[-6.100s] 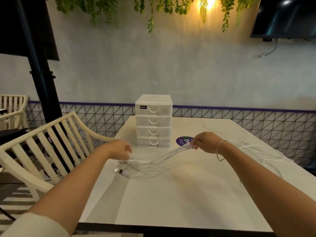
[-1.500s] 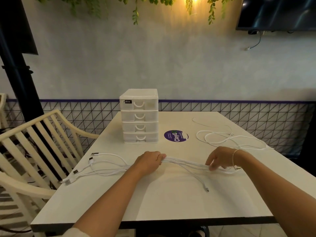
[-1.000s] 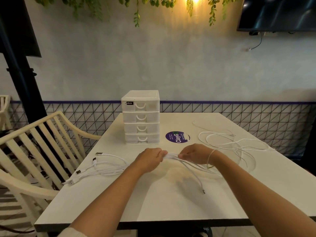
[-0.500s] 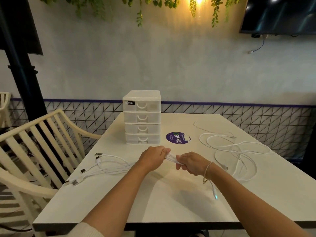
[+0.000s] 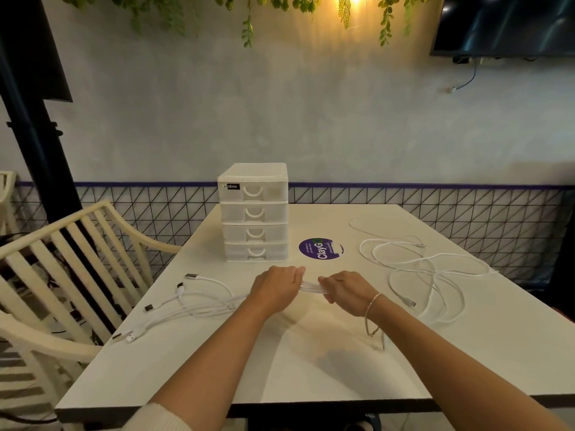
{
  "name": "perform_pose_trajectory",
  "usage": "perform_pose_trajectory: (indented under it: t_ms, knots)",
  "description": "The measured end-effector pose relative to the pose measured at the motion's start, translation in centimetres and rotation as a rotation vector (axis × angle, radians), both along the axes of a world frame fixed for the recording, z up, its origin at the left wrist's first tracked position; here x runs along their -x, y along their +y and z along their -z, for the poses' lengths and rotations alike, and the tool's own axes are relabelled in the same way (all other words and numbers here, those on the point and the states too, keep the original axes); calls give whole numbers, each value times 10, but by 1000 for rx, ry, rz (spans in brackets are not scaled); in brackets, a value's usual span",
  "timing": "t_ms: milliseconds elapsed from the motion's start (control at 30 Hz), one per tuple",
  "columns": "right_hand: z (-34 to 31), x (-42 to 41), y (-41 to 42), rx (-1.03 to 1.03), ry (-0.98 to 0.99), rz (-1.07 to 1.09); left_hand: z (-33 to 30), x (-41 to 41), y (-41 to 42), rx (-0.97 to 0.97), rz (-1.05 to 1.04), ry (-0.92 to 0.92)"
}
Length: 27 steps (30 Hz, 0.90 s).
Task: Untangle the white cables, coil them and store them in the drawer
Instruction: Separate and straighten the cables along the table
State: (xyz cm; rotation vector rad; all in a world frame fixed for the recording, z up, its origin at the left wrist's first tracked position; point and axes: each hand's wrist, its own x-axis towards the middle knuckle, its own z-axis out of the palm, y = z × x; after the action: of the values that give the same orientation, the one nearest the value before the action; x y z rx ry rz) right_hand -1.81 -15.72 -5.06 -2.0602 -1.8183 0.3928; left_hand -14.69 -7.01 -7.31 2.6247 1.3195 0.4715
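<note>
Left hand (image 5: pixel 275 287): fingers curled round a bundle of white cables (image 5: pixel 309 287), just above the counter (image 5: pixel 311 362).
Right hand (image 5: pixel 343 292): fingers curled round the same bundle, close beside the left hand; a bracelet (image 5: pixel 371 312) circles the wrist.
Plug ends (image 5: pixel 149 307): fanned out on the counter to the left.
Loose cable (image 5: pixel 426 275): lying in slack loops to the right.
Drawer unit (image 5: pixel 253 213): four white drawers, all closed, behind the hands.
Purple sticker (image 5: pixel 320 248): beside the drawer unit.
</note>
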Motion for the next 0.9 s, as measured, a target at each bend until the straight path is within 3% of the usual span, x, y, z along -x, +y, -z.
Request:
perform_pose_trajectory:
  t_ms: [133,267,367,500,600,700,900]
  knots:
    - [-7,-16,8,-1,71,207,-2,-8,-7,15,54,29]
    - [1,-16,20,-26,-232,214,-2,-2,-3,15,72,72]
    - [-2,-24,17,-49,-244,264,-3,11,6,49,60,78]
    - [-9,-31,3,-39,-134,198,-3,34,20,120,13,-7]
    - [-12,-18,-6,-77,87,45,-9,43,30,55,-56,8]
    - [-12,-9,-8,-16,114,-80,-14,49,36,-14,-86,56]
    - [-8,-42,9,-165,106,94,-12,39,4,-84,111,221]
